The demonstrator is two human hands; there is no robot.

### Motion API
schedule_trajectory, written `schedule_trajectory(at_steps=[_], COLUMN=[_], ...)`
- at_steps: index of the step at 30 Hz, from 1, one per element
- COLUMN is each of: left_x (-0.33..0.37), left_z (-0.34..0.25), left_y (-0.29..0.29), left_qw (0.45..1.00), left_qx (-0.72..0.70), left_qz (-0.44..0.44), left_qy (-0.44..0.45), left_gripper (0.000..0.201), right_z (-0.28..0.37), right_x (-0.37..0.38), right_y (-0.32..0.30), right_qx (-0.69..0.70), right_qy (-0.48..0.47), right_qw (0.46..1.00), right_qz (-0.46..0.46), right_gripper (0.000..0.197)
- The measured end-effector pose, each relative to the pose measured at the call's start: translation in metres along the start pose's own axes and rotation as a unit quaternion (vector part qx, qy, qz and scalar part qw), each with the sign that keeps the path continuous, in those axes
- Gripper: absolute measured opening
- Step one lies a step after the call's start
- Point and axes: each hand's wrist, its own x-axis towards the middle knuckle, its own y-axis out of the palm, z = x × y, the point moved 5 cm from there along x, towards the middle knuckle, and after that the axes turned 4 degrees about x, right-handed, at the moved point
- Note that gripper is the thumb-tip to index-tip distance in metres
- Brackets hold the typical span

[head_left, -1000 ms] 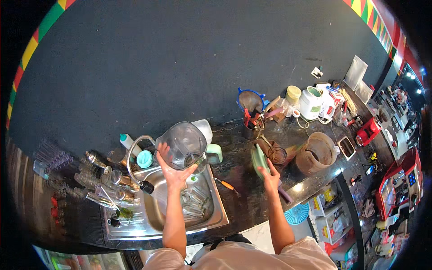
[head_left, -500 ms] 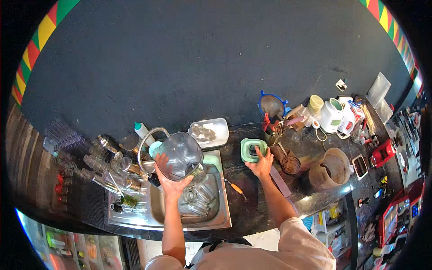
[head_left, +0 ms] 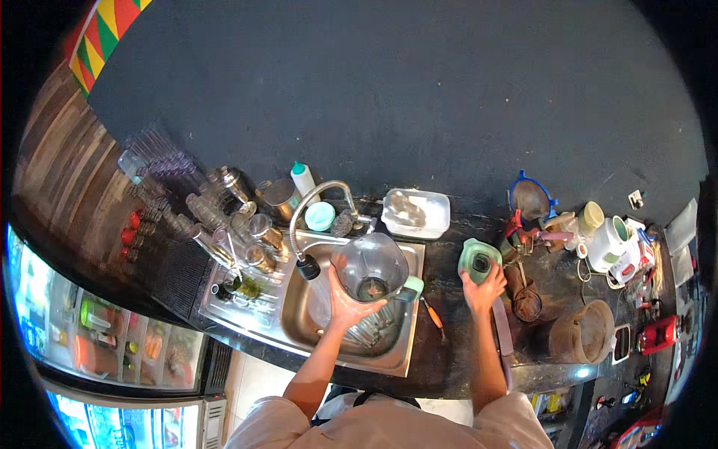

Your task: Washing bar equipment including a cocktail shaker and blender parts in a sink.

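Note:
A clear blender jar with a pale green handle is tilted over the sink, its wide mouth toward me. My left hand is wrapped round its near left side. On the right, my right hand grips a pale green blender lid with a dark cap in its middle, at the counter behind the sink's right edge. Several clear glasses lie in the steel sink below the jar. Left of the jar hangs the black nozzle of a curved spring tap; a pale streak, perhaps water, runs below it.
Cups and metal shakers crowd the drainboard's left and back. A white plastic tub stands behind the sink. An orange-handled tool lies right of it. Farther right are a blue-rimmed strainer and a large brownish tub.
The view has swung left, so the counter shifts rightward. The jar has come away from the tap, rightward over the sink. The green lid is now tilted in my right hand.

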Motion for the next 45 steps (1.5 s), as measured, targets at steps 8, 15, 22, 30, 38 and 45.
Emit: schedule_trajectory(at_steps=[8, 15, 22, 30, 38, 45], left_x=[-0.004, 0.004, -0.021, -0.054, -0.038, -0.013], left_z=[0.015, 0.026, 0.078, 0.174, 0.175, 0.190], left_y=[-0.015, -0.041, -0.050, -0.037, -0.029, -0.029], left_qw=[1.000, 0.995, 0.931, 0.744, 0.645, 0.628], left_qx=[0.001, -0.034, -0.170, -0.275, -0.431, -0.373], left_qz=[0.006, 0.094, 0.314, 0.347, 0.313, 0.429], left_qy=[-0.018, -0.024, -0.075, -0.501, -0.548, -0.531], left_gripper=[0.118, 0.103, 0.091, 0.073, 0.057, 0.054], right_z=[0.099, 0.110, 0.124, 0.104, 0.140, 0.171], right_x=[-0.098, -0.098, -0.103, -0.145, -0.151, -0.165], right_y=[0.073, 0.083, 0.061, 0.107, 0.110, 0.113], right_qx=[0.490, 0.576, 0.509, 0.552, 0.633, 0.706], right_qy=[0.054, 0.263, 0.472, 0.432, 0.450, 0.487], right_qw=[0.850, 0.754, 0.656, 0.671, 0.599, 0.469], right_qz=[0.185, 0.172, 0.298, 0.241, 0.195, 0.211], right_gripper=[0.022, 0.027, 0.052, 0.023, 0.017, 0.030])
